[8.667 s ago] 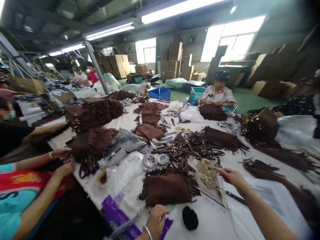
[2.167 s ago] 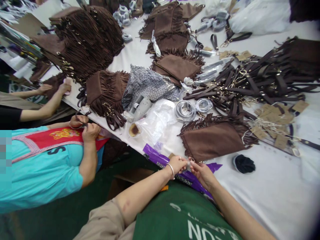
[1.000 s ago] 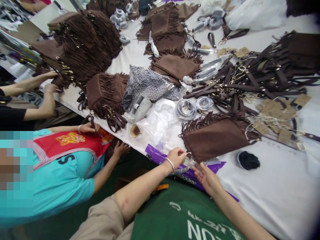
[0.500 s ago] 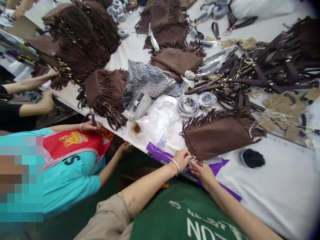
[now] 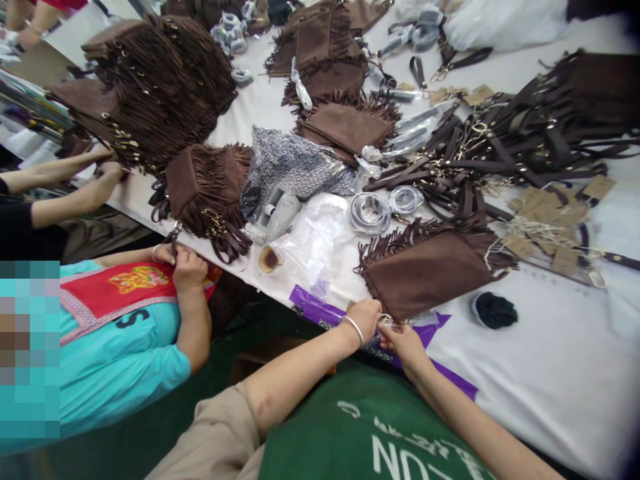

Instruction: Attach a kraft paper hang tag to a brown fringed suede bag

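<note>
A brown fringed bag [image 5: 425,273] lies flat in front of me, its near corner by my hands. My left hand [image 5: 366,318], with a bangle on the wrist, is closed in a pinch on a small metal clasp [image 5: 385,319] at that corner. From the other side, the fingers of my right hand [image 5: 404,343] are closed on the same clasp. My fingertips partly hide the clasp. Under my hands runs a purple plastic strip [image 5: 313,305] along the table's edge.
Dark straps [image 5: 500,143] with metal hooks lie tangled behind the bag, near cardboard tags [image 5: 550,213]. A cup of black cloth [image 5: 495,311] stands at right. Coiled wrapped straps [image 5: 369,213] and a tape dispenser [image 5: 280,212] lie left. Co-workers handle straps by stacked fringed bags [image 5: 165,87].
My hands stay together at the clasp with only slight finger movement. The nearest co-worker's lower hand has risen to meet the other at a strap. The view has shifted slightly.
</note>
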Available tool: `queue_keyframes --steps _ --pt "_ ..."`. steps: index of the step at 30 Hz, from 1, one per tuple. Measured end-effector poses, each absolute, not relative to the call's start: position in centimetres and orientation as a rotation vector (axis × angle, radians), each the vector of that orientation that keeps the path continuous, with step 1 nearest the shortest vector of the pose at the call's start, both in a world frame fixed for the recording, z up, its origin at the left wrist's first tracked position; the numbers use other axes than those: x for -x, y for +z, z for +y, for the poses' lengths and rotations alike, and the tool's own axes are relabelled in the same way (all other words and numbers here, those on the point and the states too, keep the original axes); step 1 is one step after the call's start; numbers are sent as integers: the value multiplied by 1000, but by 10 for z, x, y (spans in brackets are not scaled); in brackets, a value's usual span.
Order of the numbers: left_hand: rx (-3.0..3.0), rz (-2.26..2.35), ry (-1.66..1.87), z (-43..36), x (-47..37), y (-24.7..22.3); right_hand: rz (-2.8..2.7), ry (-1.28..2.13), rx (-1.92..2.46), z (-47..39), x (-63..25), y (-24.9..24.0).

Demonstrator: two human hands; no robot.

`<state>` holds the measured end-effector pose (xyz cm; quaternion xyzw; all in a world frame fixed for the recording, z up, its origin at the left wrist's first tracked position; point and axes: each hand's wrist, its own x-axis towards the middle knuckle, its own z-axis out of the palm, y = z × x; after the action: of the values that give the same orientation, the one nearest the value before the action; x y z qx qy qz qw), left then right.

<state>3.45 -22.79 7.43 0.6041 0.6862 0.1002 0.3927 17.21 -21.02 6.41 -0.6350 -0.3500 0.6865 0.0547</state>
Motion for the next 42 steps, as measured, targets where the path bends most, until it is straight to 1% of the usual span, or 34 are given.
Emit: queue_keyframes --steps 7,16,23,31,42 --pt "-1799 1643 22 -213 -42 91 -1035 2076 1906 -211 -174 64" --pt "-1972 1503 -70 -205 -44 98 -1040 2119 1884 -209 -174 68" --pt "-1867 1551 -5 -206 -45 90 -1060 2060 1938 -210 -175 68" --pt "-1539 1691 153 -214 -39 77 -1044 2042 1923 -210 -177 72" --pt "-1250 1830 352 -215 -40 85 -1042 2018 1926 -210 -178 69"
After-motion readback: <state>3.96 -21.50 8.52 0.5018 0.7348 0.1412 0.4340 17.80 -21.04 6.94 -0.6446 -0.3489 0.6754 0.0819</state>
